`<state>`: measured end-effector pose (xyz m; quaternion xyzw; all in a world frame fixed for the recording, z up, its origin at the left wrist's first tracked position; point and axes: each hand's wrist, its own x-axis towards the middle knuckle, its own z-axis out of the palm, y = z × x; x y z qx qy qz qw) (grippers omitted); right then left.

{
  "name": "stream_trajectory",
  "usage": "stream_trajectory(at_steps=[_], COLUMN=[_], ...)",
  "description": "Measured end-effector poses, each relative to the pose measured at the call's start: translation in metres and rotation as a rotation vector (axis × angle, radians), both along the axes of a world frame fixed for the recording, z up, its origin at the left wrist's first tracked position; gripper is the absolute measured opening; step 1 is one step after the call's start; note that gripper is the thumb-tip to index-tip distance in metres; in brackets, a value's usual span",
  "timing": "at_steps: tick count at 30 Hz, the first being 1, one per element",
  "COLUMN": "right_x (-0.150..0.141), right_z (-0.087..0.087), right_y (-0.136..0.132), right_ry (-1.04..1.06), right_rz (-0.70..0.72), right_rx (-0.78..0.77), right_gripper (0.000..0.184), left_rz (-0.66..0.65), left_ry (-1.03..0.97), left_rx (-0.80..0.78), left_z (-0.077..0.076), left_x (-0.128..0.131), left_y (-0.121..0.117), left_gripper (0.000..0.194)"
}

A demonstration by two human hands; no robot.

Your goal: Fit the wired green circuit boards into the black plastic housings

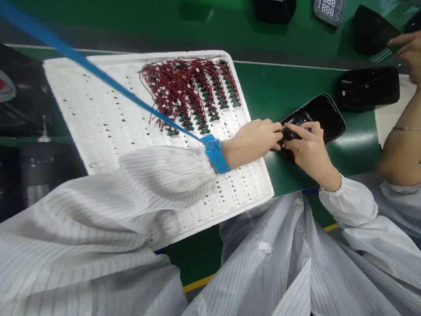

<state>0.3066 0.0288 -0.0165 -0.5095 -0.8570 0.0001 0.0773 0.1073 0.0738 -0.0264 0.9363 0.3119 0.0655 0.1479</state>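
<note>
A black plastic housing [332, 120], an open shell with rounded corners, lies slanted on the green bench. My left hand [255, 140], with a blue wrist strap [216, 153] around its wrist, is closed at the left end of the housing, fingers curled over its edge. Over the same end, my right hand [307, 147] has its thumb and index finger brought together inside the shell. What is between these fingertips is too small and hidden to make out. Left of the housing, a white foam tray [108, 127] holds rows of small green circuit boards with dark red wires [177, 83].
A blue cord [128, 92] runs from the wrist strap across the tray to the upper left. Another black housing [370, 90] stands at right, near another person's hand [409, 50]. A display unit [330, 9] and a black part [275, 9] lie farther back.
</note>
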Motion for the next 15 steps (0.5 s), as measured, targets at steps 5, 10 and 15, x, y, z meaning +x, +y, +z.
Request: stream_trajectory(at_steps=[5, 10, 15], right_x=[0.003, 0.010, 0.009], right_z=[0.012, 0.018, 0.013], right_y=[0.005, -0.001, 0.007], right_ry=[-0.004, 0.041, -0.016], right_rz=[0.085, 0.069, 0.103], right_rx=[-0.068, -0.008, -0.067], right_gripper=[0.035, 0.023, 0.028], left_rz=[-0.007, -0.003, -0.001], left_ry=[-0.018, -0.020, -0.008], left_rx=[0.026, 0.034, 0.018], left_z=[-0.001, -0.001, 0.000], left_x=[-0.001, -0.002, -0.002], left_y=[-0.001, -0.001, -0.002], left_gripper=[0.027, 0.028, 0.028])
